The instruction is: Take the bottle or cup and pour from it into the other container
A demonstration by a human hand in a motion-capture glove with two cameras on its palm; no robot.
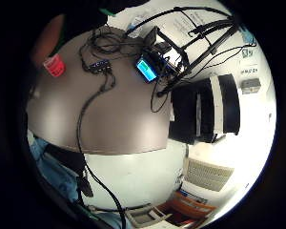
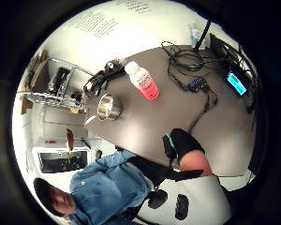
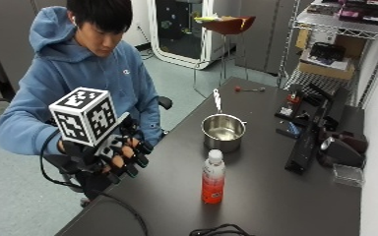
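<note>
A clear bottle (image 3: 213, 178) with red liquid and a white cap stands upright on the dark table (image 3: 261, 196), toward its near side. Behind it sits a steel pot (image 3: 223, 132) that looks empty, its handle pointing away. My gloved right hand (image 3: 117, 155) hovers at the table's left edge, a good way left of the bottle, with fingers loosely curled and holding nothing. The thumb side palm view shows the bottle (image 2: 143, 80) and the pot (image 2: 107, 107) side by side on the table. Only the bottle (image 1: 55, 65) appears in the little finger side view.
Black devices and a stand (image 3: 307, 137) line the table's right side, with a clear box (image 3: 347, 174) near them. A cable (image 3: 215, 230) lies at the near edge. A small lit screen (image 2: 236, 83) and cable tangle sit on the table. A wire shelf (image 3: 333, 44) stands behind.
</note>
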